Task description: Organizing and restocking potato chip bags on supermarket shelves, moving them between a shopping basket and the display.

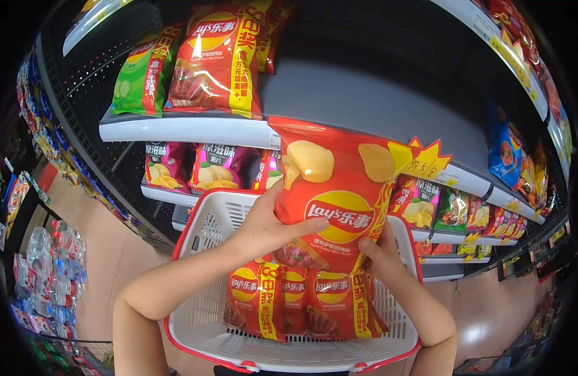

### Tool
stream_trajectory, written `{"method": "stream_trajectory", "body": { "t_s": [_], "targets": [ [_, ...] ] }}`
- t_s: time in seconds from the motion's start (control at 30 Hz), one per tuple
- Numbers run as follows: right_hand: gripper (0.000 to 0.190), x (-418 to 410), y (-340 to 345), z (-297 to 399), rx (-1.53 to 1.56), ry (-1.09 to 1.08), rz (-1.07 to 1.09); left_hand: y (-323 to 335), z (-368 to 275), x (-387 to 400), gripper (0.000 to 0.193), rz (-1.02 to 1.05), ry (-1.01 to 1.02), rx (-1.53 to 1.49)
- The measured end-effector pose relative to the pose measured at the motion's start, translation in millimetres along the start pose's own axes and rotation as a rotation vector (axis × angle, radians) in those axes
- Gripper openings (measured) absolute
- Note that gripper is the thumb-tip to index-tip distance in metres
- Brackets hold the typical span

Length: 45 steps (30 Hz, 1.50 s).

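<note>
A red Lay's potato chip bag [336, 174] is held upright between both hands in front of the shelf edge. My left hand [279, 221] grips its left side, the thumb lying across the front. On the lower right side is my right hand [380, 246], its thumb on the front and its other fingers hidden behind. Beneath the bag stands a white plastic shopping basket [199, 345] with a red rim. Several more red Lay's bags [333, 305] stand upright inside it. The raised bag overlaps the tops of these in the view.
The upper shelf [185, 130] bears a green chip bag [139, 75] and red Lay's bags [214, 61] at its left. Pink chip bags [218, 164] line the shelf below. A star-shaped price tag [427, 157] juts from the shelf edge. Bottled drinks [49, 277] stand at the far left.
</note>
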State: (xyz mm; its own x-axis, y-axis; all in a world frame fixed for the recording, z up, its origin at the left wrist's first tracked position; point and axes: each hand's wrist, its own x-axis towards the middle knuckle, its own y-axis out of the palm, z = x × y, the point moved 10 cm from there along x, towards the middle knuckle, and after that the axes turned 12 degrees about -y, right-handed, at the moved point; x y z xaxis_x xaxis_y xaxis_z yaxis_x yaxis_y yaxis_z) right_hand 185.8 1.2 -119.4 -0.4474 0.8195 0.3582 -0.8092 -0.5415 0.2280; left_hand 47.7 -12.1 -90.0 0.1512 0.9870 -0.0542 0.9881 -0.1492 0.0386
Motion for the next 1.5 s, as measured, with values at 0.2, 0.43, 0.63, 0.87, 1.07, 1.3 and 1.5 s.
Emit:
{"method": "stream_trajectory", "body": {
  "t_s": [0.2,0.43,0.63,0.87,1.07,1.3,1.5],
  "targets": [
    [0.069,2,-3,1,-0.106,0.043,-0.063,-7,0,-5,0.053,-0.02,0.019,-0.165],
    [0.078,4,7,6,-0.135,-0.028,0.013,-21,10,1,0.045,-0.063,-0.008,-0.202],
    [0.072,6,16,12,0.159,-0.163,0.168,-30,18,9,0.046,-0.122,-0.089,-0.511],
    [0.073,-16,49,-18,0.132,0.268,0.273,8,33,15,0.042,0.371,-0.315,-0.943],
    [0.071,-53,83,-48,0.3,0.304,0.618,5,59,19,0.05,0.368,-0.302,-0.858],
    [0.07,-63,67,-78,0.384,0.676,0.376,8,64,12,0.059,0.336,-0.32,-0.669],
    [0.074,-28,40,-19,0.047,0.251,0.277,13,66,9,0.067,0.333,-0.322,-0.52]
  ]
}}
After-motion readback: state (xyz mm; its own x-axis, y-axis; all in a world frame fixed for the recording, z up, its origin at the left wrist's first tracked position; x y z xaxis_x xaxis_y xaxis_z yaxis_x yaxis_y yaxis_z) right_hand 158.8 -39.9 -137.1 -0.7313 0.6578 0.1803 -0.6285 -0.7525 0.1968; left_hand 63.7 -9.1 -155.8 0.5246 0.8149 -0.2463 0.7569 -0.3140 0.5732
